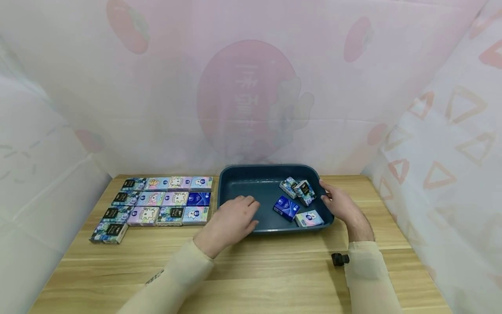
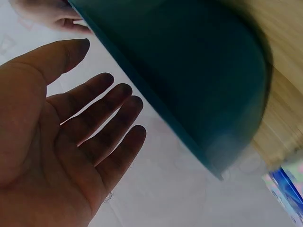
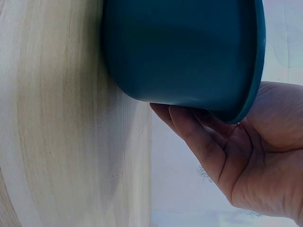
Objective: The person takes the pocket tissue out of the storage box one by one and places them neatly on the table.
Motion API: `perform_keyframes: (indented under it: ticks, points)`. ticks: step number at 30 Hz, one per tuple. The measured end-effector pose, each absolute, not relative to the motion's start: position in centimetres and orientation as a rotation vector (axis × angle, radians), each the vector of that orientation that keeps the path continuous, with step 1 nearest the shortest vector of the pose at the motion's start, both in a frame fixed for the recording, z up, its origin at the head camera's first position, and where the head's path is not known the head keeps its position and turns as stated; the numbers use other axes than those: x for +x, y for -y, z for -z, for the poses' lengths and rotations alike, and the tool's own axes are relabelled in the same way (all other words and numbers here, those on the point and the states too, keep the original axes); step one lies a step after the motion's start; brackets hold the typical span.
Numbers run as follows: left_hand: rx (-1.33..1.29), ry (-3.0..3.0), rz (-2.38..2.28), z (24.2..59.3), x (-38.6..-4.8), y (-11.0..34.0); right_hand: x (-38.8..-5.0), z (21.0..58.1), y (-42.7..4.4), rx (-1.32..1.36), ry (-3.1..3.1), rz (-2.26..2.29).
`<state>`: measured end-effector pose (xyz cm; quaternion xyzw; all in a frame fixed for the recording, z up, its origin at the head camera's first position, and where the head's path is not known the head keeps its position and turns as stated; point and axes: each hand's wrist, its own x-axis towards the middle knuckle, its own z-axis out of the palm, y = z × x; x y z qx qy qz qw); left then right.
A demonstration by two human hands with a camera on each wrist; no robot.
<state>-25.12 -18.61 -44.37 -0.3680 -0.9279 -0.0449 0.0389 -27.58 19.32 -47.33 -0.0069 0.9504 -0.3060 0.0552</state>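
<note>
A dark teal plastic tray [image 1: 251, 198] stands at the back middle of the table. Inside its right half lie several small tissue packs, among them a dark blue one [image 1: 286, 208], a pastel one [image 1: 309, 218] and a floral one [image 1: 305, 192]. My right hand [image 1: 340, 203] grips the tray's right rim; the right wrist view has its fingers against the outer wall [image 3: 184, 56], the thumb hidden. Over the tray's front left part hovers my left hand [image 1: 231, 220], holding nothing. Its fingers are spread and loosely extended beside the rim in the left wrist view.
Left of the tray, more tissue packs [image 1: 143, 216] lie in rows on the wooden table [image 1: 266, 279]. A small black device [image 1: 339, 259] is beside the right sleeve [image 1: 364, 266]. Printed white cloth [image 1: 164, 109] closes off the back and sides.
</note>
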Motion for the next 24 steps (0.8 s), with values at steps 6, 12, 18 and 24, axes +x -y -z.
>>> perform_keyframes:
  ticks: [6,12,18,24]
  points:
    - [-1.202,2.823,0.125,44.5,-25.7,16.4,-27.2,46.7,-18.6,0.003,-2.895,0.875]
    - [-1.234,2.871,0.108,44.8,-26.6,14.2,-27.2,46.9,-18.7,0.004,-2.894,0.88]
    - [-1.253,2.922,0.109,45.6,-27.5,12.3,-27.2,46.8,-18.7,-0.002,-2.907,0.863]
    - [-1.276,2.917,0.115,46.6,-28.2,10.5,-27.3,46.9,-18.8,0.002,-2.908,0.858]
